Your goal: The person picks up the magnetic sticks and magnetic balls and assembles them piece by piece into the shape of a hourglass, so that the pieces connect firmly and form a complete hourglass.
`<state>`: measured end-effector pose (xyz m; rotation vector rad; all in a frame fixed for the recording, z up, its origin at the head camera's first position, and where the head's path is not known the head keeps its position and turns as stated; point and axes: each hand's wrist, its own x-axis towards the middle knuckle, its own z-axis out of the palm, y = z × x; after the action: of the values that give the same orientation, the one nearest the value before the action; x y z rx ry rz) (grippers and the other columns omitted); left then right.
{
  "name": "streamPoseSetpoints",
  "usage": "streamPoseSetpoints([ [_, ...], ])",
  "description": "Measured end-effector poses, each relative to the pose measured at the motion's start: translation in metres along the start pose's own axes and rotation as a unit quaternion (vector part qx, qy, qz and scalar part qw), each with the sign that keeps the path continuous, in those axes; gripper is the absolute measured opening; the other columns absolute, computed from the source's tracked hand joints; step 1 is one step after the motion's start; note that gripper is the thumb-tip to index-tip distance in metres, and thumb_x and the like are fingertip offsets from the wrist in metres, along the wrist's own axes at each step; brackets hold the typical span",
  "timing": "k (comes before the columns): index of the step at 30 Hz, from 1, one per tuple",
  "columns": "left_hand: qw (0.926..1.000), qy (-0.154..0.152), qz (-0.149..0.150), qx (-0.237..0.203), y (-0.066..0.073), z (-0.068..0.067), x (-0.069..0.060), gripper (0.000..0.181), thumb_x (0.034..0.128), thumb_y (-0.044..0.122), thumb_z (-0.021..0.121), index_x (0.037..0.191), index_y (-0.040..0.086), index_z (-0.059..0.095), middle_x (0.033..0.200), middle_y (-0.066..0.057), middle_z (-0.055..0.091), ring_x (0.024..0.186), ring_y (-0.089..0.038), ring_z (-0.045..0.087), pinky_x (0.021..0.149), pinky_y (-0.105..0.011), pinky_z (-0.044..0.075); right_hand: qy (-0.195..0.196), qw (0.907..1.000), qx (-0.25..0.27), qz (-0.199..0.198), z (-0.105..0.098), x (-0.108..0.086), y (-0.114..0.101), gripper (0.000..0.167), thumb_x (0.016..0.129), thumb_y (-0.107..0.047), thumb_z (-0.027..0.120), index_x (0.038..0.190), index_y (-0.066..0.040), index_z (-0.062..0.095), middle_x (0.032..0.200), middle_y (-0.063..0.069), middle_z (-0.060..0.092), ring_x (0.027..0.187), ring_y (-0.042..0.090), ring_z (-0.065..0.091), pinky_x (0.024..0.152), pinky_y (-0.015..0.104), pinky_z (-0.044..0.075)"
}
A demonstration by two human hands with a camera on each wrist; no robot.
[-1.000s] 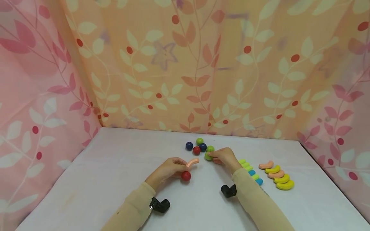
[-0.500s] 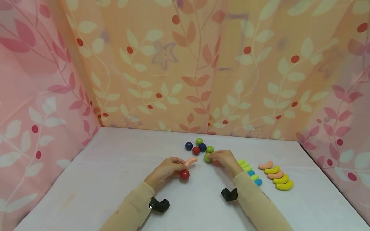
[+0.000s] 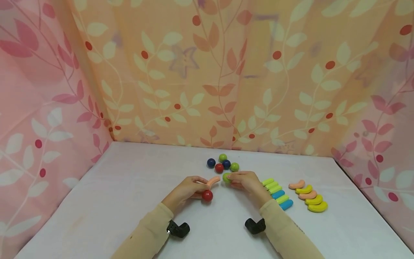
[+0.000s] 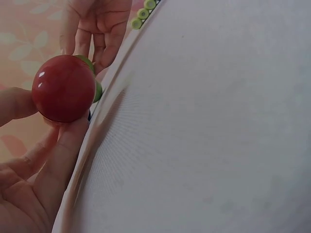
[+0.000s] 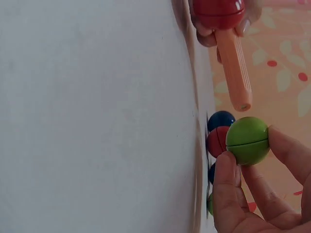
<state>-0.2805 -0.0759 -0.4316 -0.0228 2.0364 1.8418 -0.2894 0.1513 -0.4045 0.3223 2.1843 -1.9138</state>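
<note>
My left hand [image 3: 187,189] pinches a glossy red ball [image 3: 207,196] between thumb and fingers. A peach curved rod [image 3: 214,181] sticks out of this ball, its far end pointing toward the right hand. Thumb and fingertips of my right hand [image 3: 248,182] pinch a green ball [image 3: 226,177] with a seam round its middle. In the right wrist view, a small gap separates the green ball [image 5: 249,141] from the end of the peach rod [image 5: 235,73]. The red ball [image 4: 64,88] hides much of the right hand's ball in the left wrist view.
Several loose balls in green, blue and red [image 3: 219,168] lie beyond the hands. Lime and blue sticks [image 3: 278,194] form a row beside the right forearm. Farther right, yellow and peach curved pieces [image 3: 308,194] lie in a line. Patterned cloth [image 3: 181,90] encloses the white table [image 3: 136,172].
My right hand has drawn the green ball leftward, away from the loose balls and closer to the rod's end. The left hand has barely shifted, still holding the red ball.
</note>
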Motion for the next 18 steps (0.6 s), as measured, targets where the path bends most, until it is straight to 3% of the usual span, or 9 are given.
streamPoseSetpoints([
  [8, 0.9998, -0.012, 0.002, 0.015, 0.0046, 0.0010, -0.0056, 0.030, 0.0871, 0.012, 0.071, 0.114, 0.000, 0.063, 0.096, -0.010, 0.070, 0.080, -0.012, 0.065, 0.074, -0.028, 0.060, -0.004, 0.9997, -0.022, -0.010, 0.0053, -0.0042, -0.0006, 0.036, 0.088, -0.018, 0.075, 0.116, 0.003, 0.069, 0.101, 0.007, 0.075, 0.084, 0.011, 0.070, 0.089, 0.033, 0.059],
  [15, 0.9989, -0.042, 0.010, 0.016, 0.0038, -0.0006, -0.0065, 0.028, 0.0859, 0.009, 0.072, 0.109, -0.003, 0.062, 0.084, -0.005, 0.069, 0.076, -0.010, 0.066, 0.077, -0.029, 0.061, -0.020, 0.9983, -0.049, -0.025, 0.0051, -0.0047, -0.0017, 0.034, 0.089, -0.019, 0.075, 0.116, 0.002, 0.070, 0.106, 0.008, 0.075, 0.086, 0.011, 0.069, 0.088, 0.032, 0.059],
  [18, 0.9985, -0.045, 0.010, 0.028, 0.0044, -0.0016, -0.0077, 0.027, 0.0871, 0.011, 0.072, 0.108, -0.004, 0.064, 0.090, -0.008, 0.070, 0.078, -0.011, 0.067, 0.080, -0.030, 0.061, -0.035, 0.9974, -0.049, -0.039, 0.0065, -0.0049, -0.0009, 0.032, 0.088, -0.016, 0.074, 0.114, 0.003, 0.071, 0.101, 0.006, 0.076, 0.084, 0.010, 0.069, 0.086, 0.031, 0.060],
])
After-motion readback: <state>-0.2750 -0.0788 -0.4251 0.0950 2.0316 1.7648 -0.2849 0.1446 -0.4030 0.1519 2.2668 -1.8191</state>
